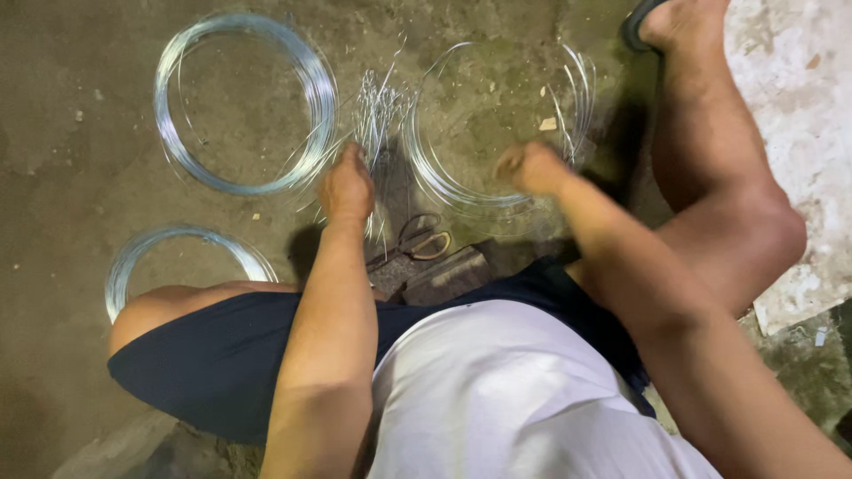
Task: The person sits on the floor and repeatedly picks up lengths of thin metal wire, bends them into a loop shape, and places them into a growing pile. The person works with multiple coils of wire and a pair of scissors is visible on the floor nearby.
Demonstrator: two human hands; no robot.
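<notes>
Cut wire pieces [377, 111] lie on ground at 12 o'clock, btwn two wire coils. Left hand [346, 188] fingers curled on their lower ends. Right hand [531, 167] blurred over right coil [444, 182]; grip can't tell. Scissors [417, 241] at 6 o'clock.

Left hand [346, 188] sits at centre frame, upper half, knuckles up, fingers curled closed and pointing toward the top edge; forearm runs straight down to the lower centre. Right hand [531, 167] lies right of centre, blurred, fingers bent inward; forearm slants to the lower right corner.
</notes>
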